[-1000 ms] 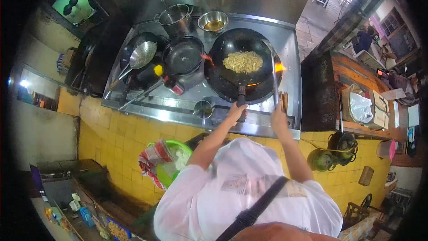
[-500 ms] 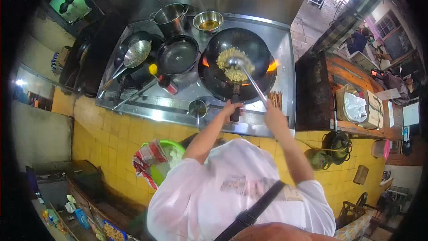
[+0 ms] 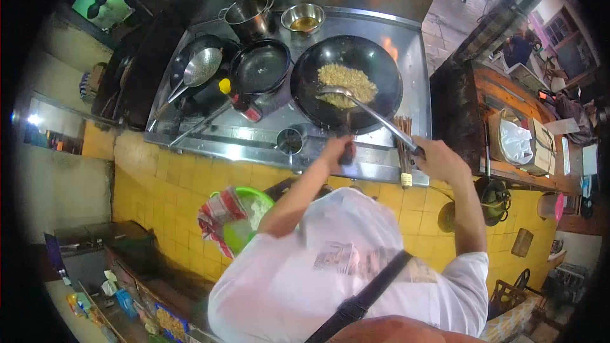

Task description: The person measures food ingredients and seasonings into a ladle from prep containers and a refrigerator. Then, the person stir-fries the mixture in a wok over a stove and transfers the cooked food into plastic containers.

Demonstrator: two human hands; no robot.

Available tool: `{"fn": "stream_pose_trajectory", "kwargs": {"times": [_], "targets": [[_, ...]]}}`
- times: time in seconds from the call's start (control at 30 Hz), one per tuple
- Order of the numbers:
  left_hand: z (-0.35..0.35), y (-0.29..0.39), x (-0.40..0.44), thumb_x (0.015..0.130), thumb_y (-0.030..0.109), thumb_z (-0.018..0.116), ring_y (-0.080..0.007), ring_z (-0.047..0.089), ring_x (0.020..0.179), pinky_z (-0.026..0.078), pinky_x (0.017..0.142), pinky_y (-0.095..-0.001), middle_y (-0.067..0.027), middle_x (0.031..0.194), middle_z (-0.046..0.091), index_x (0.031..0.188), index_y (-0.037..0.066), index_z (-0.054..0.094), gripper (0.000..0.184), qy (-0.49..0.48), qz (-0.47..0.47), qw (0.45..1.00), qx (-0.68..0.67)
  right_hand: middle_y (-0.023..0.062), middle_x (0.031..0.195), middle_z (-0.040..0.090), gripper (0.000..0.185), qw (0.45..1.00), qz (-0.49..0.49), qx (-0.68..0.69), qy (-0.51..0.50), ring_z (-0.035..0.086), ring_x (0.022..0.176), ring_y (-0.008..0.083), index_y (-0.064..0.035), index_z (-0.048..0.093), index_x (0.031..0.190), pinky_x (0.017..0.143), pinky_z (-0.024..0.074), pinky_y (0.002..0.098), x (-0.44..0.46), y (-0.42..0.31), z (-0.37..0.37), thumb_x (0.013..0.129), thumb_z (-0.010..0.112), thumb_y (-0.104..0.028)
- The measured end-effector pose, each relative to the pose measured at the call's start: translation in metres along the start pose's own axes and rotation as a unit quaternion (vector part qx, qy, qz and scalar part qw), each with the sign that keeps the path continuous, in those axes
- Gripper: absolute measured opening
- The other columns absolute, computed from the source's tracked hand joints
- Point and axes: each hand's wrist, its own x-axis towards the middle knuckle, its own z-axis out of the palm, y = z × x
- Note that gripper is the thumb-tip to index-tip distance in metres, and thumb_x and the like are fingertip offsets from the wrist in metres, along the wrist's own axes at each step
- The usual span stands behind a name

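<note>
A black wok (image 3: 381, 60) tilts over the burner, with flame (image 3: 390, 49) showing past its upper right rim. Crumbly yellow-brown food that looks like fried rice (image 3: 348, 81) lies spread in it. My left hand (image 3: 335, 152) is closed round the wok's dark handle, below the pan. In my right hand (image 3: 443, 161) is the end of a long metal ladle (image 3: 387, 126), which crosses the wok's lower right rim. The ladle's head rests at the lower left edge of the food.
Left of the wok are a frying pan (image 3: 259, 71), a skimmer (image 3: 203, 67) and a yellow-capped bottle (image 3: 246, 109). Behind stand a pot (image 3: 249, 18) and a metal bowl (image 3: 291, 18). A metal cup (image 3: 290, 142) and a stick bundle (image 3: 404, 155) are near the front edge.
The wok has moved up and right relative to the burner. Its food has spread out. The ladle's head has shifted to the food's lower left; my right hand has swung right.
</note>
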Motion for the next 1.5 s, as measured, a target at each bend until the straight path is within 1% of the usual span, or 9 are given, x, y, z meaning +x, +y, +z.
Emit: {"fn": "stream_pose_trajectory", "kwargs": {"times": [0.07, 0.2, 0.43, 0.5, 0.7, 1.03, 1.23, 1.33, 1.5], "targets": [[0.056, -0.015, -0.049, 0.088, 0.021, 0.055, -0.0176, 0.055, 0.057, 0.046, 0.056, -0.0307, -0.0059, 0.060, 0.054, 0.072, 0.005, 0.055, 0.022, 0.131, -0.039, 0.986, 0.098, 0.0248, 0.077, 0.060, 0.038, 0.997, 0.074, -0.030, 0.019, 0.061, 0.078, 0.0404, -0.0094, 0.050, 0.115, 0.067, 0.0476, 0.0480, -0.004, -0.021, 0.008, 0.078, 0.055, -0.011], [0.086, 0.014, -0.103, 0.086, 0.020, 0.057, -0.0185, 0.054, 0.054, 0.045, 0.054, -0.0322, -0.0058, 0.057, 0.053, 0.071, 0.004, 0.054, 0.022, -0.015, -0.144, 0.989, -0.020, 0.0249, 0.078, 0.061, 0.039, 0.996, 0.084, -0.017, 0.027, 0.062, 0.079, 0.0403, -0.0087, 0.048, 0.116, 0.069, 0.0493, 0.0479, -0.008, -0.010, 0.032, 0.078, 0.053, -0.010], [0.047, -0.008, -0.065, 0.085, 0.019, 0.057, -0.0154, 0.052, 0.052, 0.048, 0.050, -0.0335, -0.0045, 0.065, 0.054, 0.074, 0.006, 0.053, 0.017, -0.010, 0.050, 0.996, 0.068, 0.0217, 0.074, 0.060, 0.045, 0.977, 0.157, -0.104, 0.103, 0.059, 0.071, 0.0418, -0.0172, 0.045, 0.126, 0.065, 0.0488, 0.0479, 0.007, 0.028, 0.057, 0.082, 0.055, -0.018], [0.072, -0.003, -0.108, 0.083, 0.013, 0.060, -0.0147, 0.052, 0.051, 0.048, 0.049, -0.0288, -0.0054, 0.064, 0.053, 0.077, 0.005, 0.052, 0.013, 0.020, -0.153, 0.983, -0.103, 0.0212, 0.079, 0.062, 0.049, 0.977, 0.138, -0.113, 0.121, 0.062, 0.073, 0.0392, -0.0174, 0.044, 0.130, 0.065, 0.0496, 0.0475, -0.005, 0.021, 0.046, 0.082, 0.051, -0.013], [0.008, -0.019, -0.008, 0.083, 0.018, 0.062, -0.0131, 0.054, 0.052, 0.048, 0.048, -0.0277, -0.0027, 0.062, 0.054, 0.075, 0.006, 0.053, 0.017, 0.039, 0.080, 0.995, 0.033, 0.0216, 0.085, 0.062, 0.044, 0.983, 0.112, -0.091, 0.112, 0.062, 0.077, 0.0383, -0.0244, 0.044, 0.130, 0.070, 0.0500, 0.0470, -0.036, -0.009, -0.017, 0.086, 0.047, -0.018], [-0.029, -0.025, 0.056, 0.084, 0.017, 0.062, -0.0143, 0.054, 0.047, 0.049, 0.045, -0.0290, -0.0038, 0.064, 0.054, 0.077, 0.006, 0.053, 0.016, 0.057, 0.094, 0.992, 0.060, 0.0187, 0.087, 0.065, 0.040, 0.973, 0.190, -0.099, 0.086, 0.066, 0.080, 0.0329, -0.0030, 0.043, 0.127, 0.065, 0.0541, 0.0436, 0.103, -0.016, 0.101, 0.089, 0.040, -0.012], [-0.031, -0.025, 0.056, 0.083, 0.016, 0.063, -0.0141, 0.055, 0.050, 0.049, 0.046, -0.0295, -0.0041, 0.066, 0.055, 0.083, 0.006, 0.051, 0.015, 0.064, 0.101, 0.992, 0.043, 0.0198, 0.088, 0.065, 0.023, 0.976, 0.014, -0.217, -0.002, 0.068, 0.075, 0.0269, 0.0029, 0.064, 0.095, 0.060, 0.0552, 0.0361, 0.095, -0.051, 0.003, 0.084, 0.049, -0.011], [-0.028, -0.025, 0.054, 0.083, 0.015, 0.062, -0.0149, 0.055, 0.050, 0.046, 0.045, -0.0298, -0.0046, 0.062, 0.054, 0.084, 0.005, 0.052, 0.015, 0.073, 0.094, 0.992, 0.037, 0.0203, 0.090, 0.066, 0.020, 0.965, -0.043, -0.219, 0.136, 0.068, 0.076, 0.0291, 0.0034, 0.066, 0.088, 0.061, 0.0555, 0.0360, 0.142, -0.024, 0.030, 0.080, 0.054, -0.011], [-0.026, -0.023, 0.052, 0.082, 0.013, 0.062, -0.0149, 0.054, 0.049, 0.044, 0.045, -0.0294, -0.0045, 0.062, 0.054, 0.081, 0.005, 0.052, 0.014, 0.072, 0.115, 0.990, 0.042, 0.0187, 0.090, 0.066, 0.017, 0.944, 0.058, -0.284, -0.159, 0.067, 0.078, 0.0315, 0.0026, 0.066, 0.084, 0.065, 0.0550, 0.0393, 0.144, -0.077, -0.047, 0.077, 0.055, -0.008]]}}
